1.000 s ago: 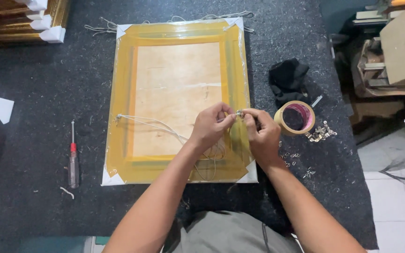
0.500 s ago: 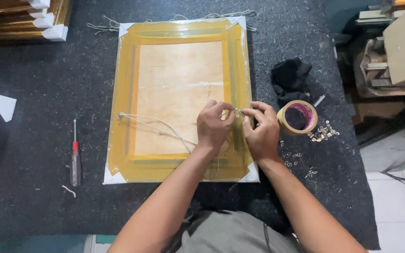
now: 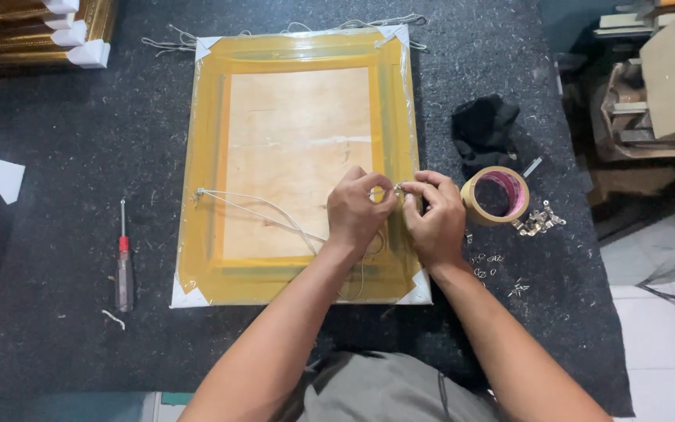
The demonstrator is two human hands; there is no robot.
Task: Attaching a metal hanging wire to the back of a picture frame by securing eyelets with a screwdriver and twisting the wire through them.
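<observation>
Overhead view of a picture frame (image 3: 298,164) lying face down on a dark felt-covered table (image 3: 64,141), its back wrapped in yellowish tape and clear film. A pale hanging cord (image 3: 263,207) is already fixed at the frame's left rail and runs across the wooden backing to the right rail. There the left hand (image 3: 357,211) and right hand (image 3: 431,219) meet, fingertips pinched together on the cord's free end and a small metal fitting (image 3: 398,188); by this reading the left end is done and the right fastening remains unfinished. A tape roll (image 3: 496,195), loose metal hangers (image 3: 539,220), black cloth (image 3: 484,129) and screwdriver (image 3: 123,270) lie beside the frame
</observation>
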